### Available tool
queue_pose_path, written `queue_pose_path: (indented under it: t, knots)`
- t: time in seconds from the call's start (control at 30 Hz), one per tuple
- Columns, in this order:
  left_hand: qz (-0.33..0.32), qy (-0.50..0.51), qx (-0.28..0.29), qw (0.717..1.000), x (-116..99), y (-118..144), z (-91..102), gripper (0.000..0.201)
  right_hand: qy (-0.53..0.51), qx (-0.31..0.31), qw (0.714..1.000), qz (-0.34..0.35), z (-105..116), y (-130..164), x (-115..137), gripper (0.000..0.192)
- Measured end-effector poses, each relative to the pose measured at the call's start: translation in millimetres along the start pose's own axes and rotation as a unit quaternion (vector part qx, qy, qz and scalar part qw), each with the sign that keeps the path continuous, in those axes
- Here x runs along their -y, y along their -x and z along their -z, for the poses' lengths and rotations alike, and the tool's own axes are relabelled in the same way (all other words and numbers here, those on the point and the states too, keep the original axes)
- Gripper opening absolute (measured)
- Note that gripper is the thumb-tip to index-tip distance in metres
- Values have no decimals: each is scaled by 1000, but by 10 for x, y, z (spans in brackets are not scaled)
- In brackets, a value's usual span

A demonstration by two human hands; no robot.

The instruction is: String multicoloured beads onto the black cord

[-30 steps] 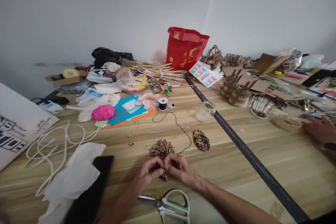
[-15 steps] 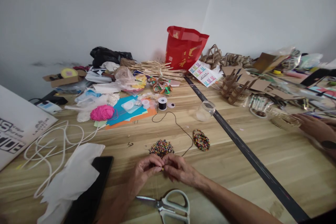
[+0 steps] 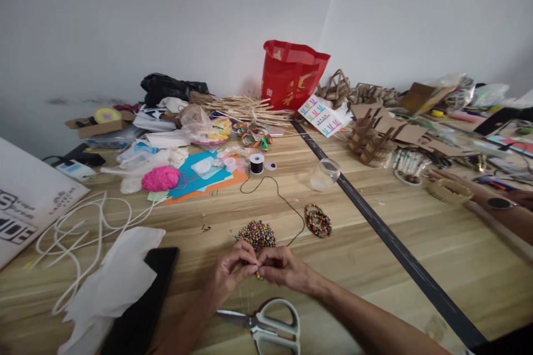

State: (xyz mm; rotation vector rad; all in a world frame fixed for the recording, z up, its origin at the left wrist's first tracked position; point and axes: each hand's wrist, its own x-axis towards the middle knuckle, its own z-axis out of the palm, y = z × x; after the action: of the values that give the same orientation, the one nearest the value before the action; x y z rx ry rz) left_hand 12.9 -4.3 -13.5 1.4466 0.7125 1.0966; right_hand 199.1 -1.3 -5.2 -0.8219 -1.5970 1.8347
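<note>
My left hand [image 3: 228, 270] and my right hand [image 3: 288, 273] meet fingertip to fingertip, low in the middle of the head view. Both are closed in a pinch over a short strand of small coloured beads [image 3: 259, 276], mostly hidden by the fingers. Faint thin threads hang below them. A heap of loose multicoloured beads [image 3: 256, 234] lies just beyond my fingertips. Scissors with pale handles [image 3: 278, 326] rest beneath my hands. From a spool [image 3: 257, 164], black cord [image 3: 287, 202] curves toward my right hand. Finished-looking bead loops [image 3: 318, 222] lie to the right.
A glass jar [image 3: 325, 175] stands beside a black strip [image 3: 387, 236] crossing the table. White cable [image 3: 75, 249], white paper [image 3: 112, 283] and a dark flat device [image 3: 144, 299] lie left. Another person's arm [image 3: 495, 205] reaches in at right, near a small woven basket [image 3: 448, 191].
My hands stay pinched together almost in place, with slightly more of the coloured beads showing below the fingers. At right, the other person's arm has moved farther forward past the woven basket.
</note>
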Motion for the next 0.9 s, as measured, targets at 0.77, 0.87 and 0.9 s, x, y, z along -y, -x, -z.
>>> queue_pose_path:
  t: [0.77, 0.87, 0.9]
  knots:
    - [-157, -342, -33, 926, -18, 78, -57, 13, 112, -49, 992, 15, 49, 6, -40, 35]
    - [-147, -400, -27, 904, 3, 99, -74, 14, 167, -51, 984, 42, 45, 28, -31, 27]
    - [-141, -412, -25, 900, 6, 103, -81, 15, 187, -53, 980, 49, 40, 38, -18, 25]
